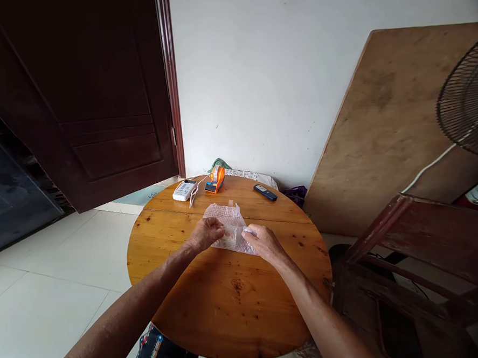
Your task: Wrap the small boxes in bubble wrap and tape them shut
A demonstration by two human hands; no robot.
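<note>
A clear bubble wrap sheet lies on the round wooden table, partly folded, with a strip sticking up at its far edge. My right hand is closed on the right side of the bubble wrap, bunching it under the thumb. Over its left part, my left hand is closed, with thumb and fingertips pinched together. What the left fingertips hold, if anything, is too small to make out. Whether something lies inside the folded wrap is unclear.
Toward the table's far edge are an orange and blue tape dispenser, a white device with a cable and a dark remote-like handset. A wooden chair and a fan stand at right; a dark door is at left.
</note>
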